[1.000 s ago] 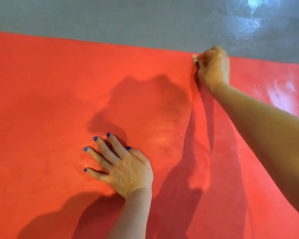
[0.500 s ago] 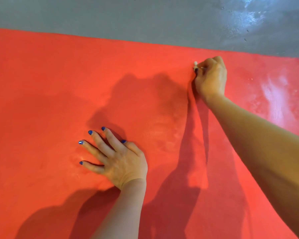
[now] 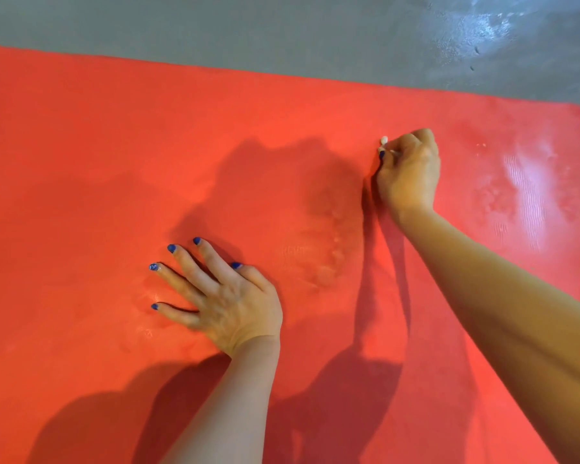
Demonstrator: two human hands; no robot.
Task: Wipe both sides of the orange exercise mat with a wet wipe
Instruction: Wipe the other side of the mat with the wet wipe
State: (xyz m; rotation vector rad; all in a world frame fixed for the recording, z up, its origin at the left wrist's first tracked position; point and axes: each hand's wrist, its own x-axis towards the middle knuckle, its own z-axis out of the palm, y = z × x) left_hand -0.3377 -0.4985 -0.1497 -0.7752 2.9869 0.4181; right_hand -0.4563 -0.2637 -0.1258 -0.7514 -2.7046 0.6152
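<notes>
My left hand (image 3: pixel 228 303) is flat, fingers spread, pressing the orange mat (image 3: pixel 98 162). My right hand (image 3: pixel 407 170), ahead and to its right, is clenched round a white wet wipe (image 3: pixel 384 142) on the mat. Beyond it glistens a damp, ribbed patch; grey floor (image 3: pixel 248 31) lies past both hands.

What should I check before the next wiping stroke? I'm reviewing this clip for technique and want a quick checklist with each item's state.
1. Wipe in hand: ok. The right hand is curled round a small white wet wipe; only a scrap shows.
2. Mat held down: ok. The left hand lies flat on it, fingers spread.
3. Orange mat lying flat: ok, no folds in view.
4. Wipe touching the mat: cannot tell, the fist hides it.
5. Stretch already wiped: ok at the right end, where a wet sheen shows.
6. Underside wiped: cannot tell.
</notes>
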